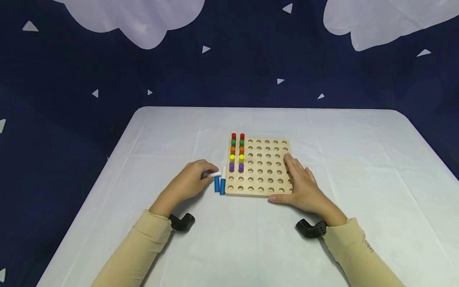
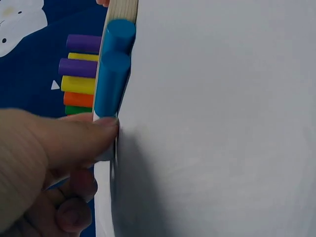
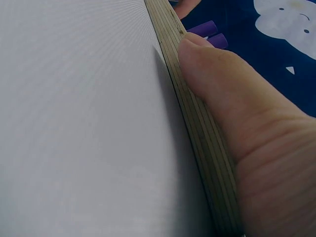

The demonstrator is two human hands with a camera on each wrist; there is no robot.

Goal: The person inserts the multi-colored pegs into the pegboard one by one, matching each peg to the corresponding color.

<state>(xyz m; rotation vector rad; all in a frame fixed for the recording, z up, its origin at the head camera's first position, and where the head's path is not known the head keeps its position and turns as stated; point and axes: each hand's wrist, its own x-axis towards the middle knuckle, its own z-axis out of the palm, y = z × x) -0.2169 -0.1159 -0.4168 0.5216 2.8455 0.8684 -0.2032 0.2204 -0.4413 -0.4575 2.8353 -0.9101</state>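
In the head view a wooden peg board (image 1: 259, 183) lies on the table, with two columns of coloured pegs at its left, from red at the back to purple (image 1: 241, 168) in front. Thumb and fingertips of my left hand (image 1: 191, 181) pinch a white peg (image 1: 216, 174) just left of the board. Two blue pegs (image 1: 222, 186) lie below it, and another white peg (image 1: 224, 172) is against the board's left edge. My right hand (image 1: 304, 189) rests at the board's near right corner, fingers extended along the right side, thumb (image 3: 212, 64) against the front edge.
A white cloth covers the table (image 1: 229, 247). Behind it hangs a dark blue backdrop (image 1: 236, 67) with white clouds and triangles. Black wrist devices (image 1: 182, 222) sit at both sleeve cuffs. Rows of bare holes fill the rest of the board.
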